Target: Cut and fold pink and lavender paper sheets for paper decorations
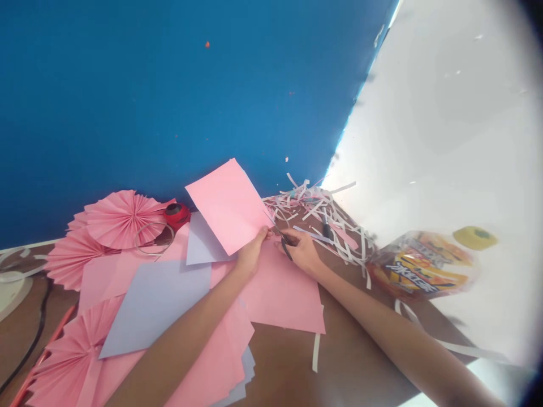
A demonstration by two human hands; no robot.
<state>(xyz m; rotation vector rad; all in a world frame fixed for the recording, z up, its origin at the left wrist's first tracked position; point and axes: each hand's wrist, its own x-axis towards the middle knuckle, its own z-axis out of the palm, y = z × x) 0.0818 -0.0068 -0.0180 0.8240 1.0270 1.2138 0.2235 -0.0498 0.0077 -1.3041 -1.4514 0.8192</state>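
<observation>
My left hand (251,251) grips a pink paper sheet (231,206) by its lower right corner, holding it raised and tilted above the table. In my right hand (302,251) is a pair of scissors (287,239), its dark handles round my fingers. The blades point up and left at the sheet's right edge; whether they are cutting into it I cannot tell. Beneath my hands lies another pink sheet (284,294). Lavender sheets (161,305) and more pink sheets spread out to the left, partly hidden by my left forearm.
Folded pink paper fans (133,217) lie at the left, near a red round object (177,213) and a wire ring (154,249). Paper strips (314,206) are heaped at the back right. A printed plastic package (424,265) stands by the white wall. A blue wall (169,102) bounds the back.
</observation>
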